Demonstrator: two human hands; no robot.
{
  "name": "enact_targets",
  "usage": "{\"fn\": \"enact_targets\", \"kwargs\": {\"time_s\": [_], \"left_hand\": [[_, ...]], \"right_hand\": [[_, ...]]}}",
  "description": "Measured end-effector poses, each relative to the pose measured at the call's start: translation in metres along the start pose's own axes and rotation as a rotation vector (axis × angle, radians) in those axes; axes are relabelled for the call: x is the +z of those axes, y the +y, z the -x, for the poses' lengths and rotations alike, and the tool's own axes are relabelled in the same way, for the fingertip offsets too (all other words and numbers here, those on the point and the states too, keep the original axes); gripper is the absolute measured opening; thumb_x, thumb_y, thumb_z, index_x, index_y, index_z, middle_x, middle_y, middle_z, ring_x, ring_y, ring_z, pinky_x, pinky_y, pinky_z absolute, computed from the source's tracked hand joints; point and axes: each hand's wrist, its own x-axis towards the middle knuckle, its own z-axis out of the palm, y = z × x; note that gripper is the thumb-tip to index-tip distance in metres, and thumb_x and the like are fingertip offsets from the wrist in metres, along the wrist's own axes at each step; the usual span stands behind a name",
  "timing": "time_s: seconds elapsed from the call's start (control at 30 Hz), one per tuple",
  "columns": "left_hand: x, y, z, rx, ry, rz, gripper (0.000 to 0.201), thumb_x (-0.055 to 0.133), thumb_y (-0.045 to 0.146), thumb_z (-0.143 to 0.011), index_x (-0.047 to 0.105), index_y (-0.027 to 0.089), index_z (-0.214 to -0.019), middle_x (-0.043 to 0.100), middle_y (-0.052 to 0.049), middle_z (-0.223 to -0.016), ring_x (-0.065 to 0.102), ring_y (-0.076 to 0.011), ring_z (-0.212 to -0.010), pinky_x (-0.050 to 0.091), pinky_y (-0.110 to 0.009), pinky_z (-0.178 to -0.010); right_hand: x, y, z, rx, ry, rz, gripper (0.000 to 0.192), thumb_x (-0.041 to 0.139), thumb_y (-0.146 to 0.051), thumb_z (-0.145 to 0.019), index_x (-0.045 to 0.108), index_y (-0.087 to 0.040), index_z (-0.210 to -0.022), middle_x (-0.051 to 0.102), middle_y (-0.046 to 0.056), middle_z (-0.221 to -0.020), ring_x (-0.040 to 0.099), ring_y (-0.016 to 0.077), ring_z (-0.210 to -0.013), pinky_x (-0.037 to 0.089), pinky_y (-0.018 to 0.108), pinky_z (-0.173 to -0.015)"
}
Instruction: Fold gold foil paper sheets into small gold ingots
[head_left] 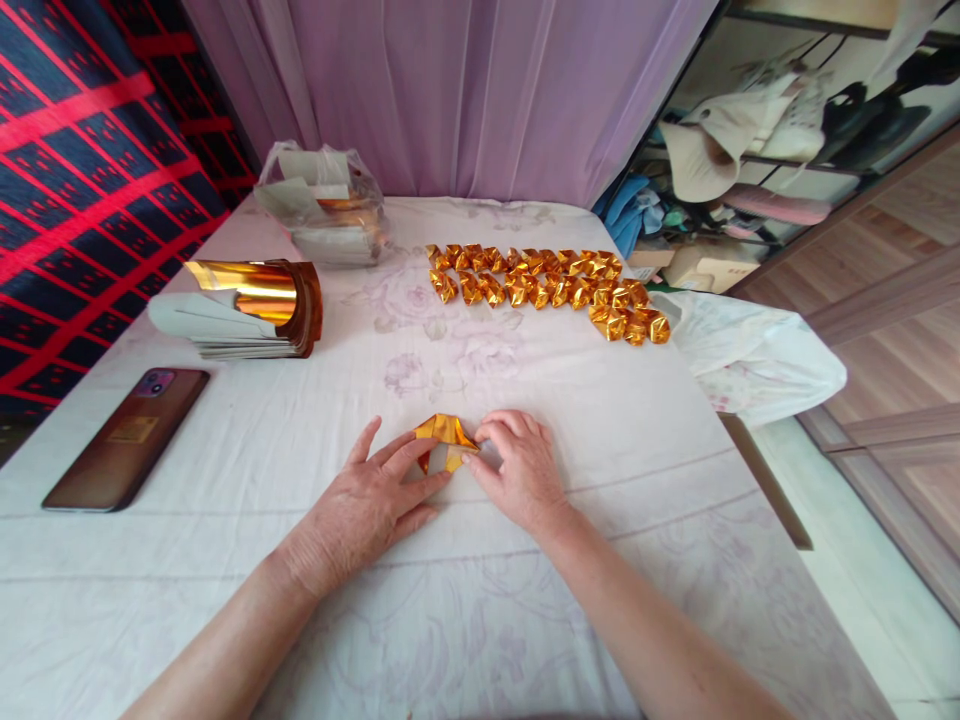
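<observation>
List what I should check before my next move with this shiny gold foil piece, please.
1. Bare left hand touching the shiny gold foil piece: ok, on its left side.
2. Bare right hand touching it: ok, at its right end.
3. Underside creases neat: cannot tell, hidden from this view.
4. Rows of small, faceted gold foil shapes apart from both hands: ok, farther back.
5. Brown rectangular phone apart from the left hand: ok, lying off to the left.
6. Curved stack of gold-and-white paper sheets lying flat: not ok, it is bent over.
</observation>
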Motion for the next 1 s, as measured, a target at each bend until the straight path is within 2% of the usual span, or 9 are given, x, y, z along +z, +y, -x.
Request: {"fn": "enact_targets", "kwargs": {"time_s": [0.33,0.6,0.8,1.0], "left_hand": [[-0.0016,-0.0053,0.002,0.034,0.032,0.05,0.031,0.044,0.045,-0.098,0.068,0.034,-0.115,0.058,-0.005,-0.132,0.053,-0.0216,-0.126,0.012,-0.053,-0.119],[0.0002,-0.0046,0.0015,0.044,0.04,0.038,0.031,0.046,0.045,-0.098,0.068,0.033,-0.115,0.057,-0.005,-0.132,0.052,-0.0238,-0.127,0.013,-0.053,-0.118],[0.002,-0.0025,0.0014,0.037,0.048,0.051,0.031,0.046,0.044,-0.097,0.068,0.032,-0.115,0.059,-0.005,-0.129,0.054,-0.0253,-0.124,0.013,-0.055,-0.118],[-0.0003,-0.0023,0.0011,0.032,0.06,0.08,0.027,0.048,0.041,-0.097,0.069,0.031,-0.111,0.06,-0.004,-0.128,0.054,-0.0241,-0.125,0.013,-0.053,-0.118]], "right_hand": [[-0.0041,0.0004,0.0001,-0.016,-0.024,-0.017,0.012,0.063,-0.019,-0.082,0.061,-0.023,-0.093,0.064,0.005,-0.104,0.056,0.0229,-0.104,0.038,0.039,-0.087],[-0.0005,-0.0052,0.0004,-0.002,-0.009,0.059,0.026,0.072,-0.038,-0.077,0.061,-0.023,-0.094,0.063,0.006,-0.106,0.054,0.0247,-0.103,0.037,0.04,-0.089],[0.0001,-0.0008,0.0008,-0.024,-0.01,0.008,0.014,0.065,-0.026,-0.083,0.061,-0.022,-0.096,0.063,0.006,-0.108,0.054,0.0226,-0.105,0.036,0.038,-0.089],[-0.002,0.001,0.0006,-0.025,-0.02,0.001,0.012,0.059,-0.018,-0.085,0.061,-0.022,-0.096,0.064,0.005,-0.104,0.055,0.0219,-0.103,0.036,0.037,-0.087]]}}
